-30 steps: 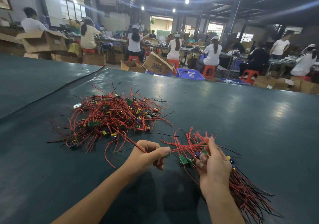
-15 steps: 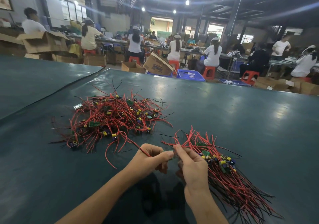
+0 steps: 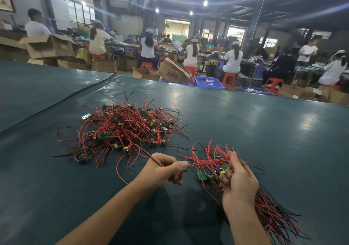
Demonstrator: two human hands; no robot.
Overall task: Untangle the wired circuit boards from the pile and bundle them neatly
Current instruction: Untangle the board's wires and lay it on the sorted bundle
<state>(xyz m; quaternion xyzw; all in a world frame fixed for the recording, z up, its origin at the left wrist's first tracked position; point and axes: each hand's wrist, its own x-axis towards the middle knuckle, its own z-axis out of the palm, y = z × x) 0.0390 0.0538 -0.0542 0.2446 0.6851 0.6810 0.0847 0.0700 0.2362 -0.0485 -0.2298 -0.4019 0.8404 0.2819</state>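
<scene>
My left grip (image 3: 164, 170) pinches a small green board (image 3: 187, 167) between thumb and forefinger, with the other fingers curled beneath. Red wires (image 3: 207, 162) run straight from that board rightward to my right grip (image 3: 239, 180), where thumb and forefinger close on them near their far ends. The lower fingers of the right grip curl round a bundle (image 3: 272, 212) of boards and leads. Its green boards and yellow-topped parts cluster just left of the fingers. Its red and black leads fan out behind the wrist toward the near right corner of the view. More loose red ends spray up behind the right grip.

A single red lead (image 3: 149, 155) runs from the back of the left grip up and left to the pile (image 3: 124, 129). The pile is a tangled heap of red wire, green boards and yellow parts lying left of centre on the dark teal counter (image 3: 264, 131), apart from both grips. A few black strands stick out of its far edge.

Beyond the counter's far edge, workers (image 3: 231, 59) in white tops sit on red stools (image 3: 228, 78) at long benches. Open cardboard boxes (image 3: 50, 46) stand at left. A blue crate (image 3: 208, 82) sits on the floor near the middle, under ceiling lamps.
</scene>
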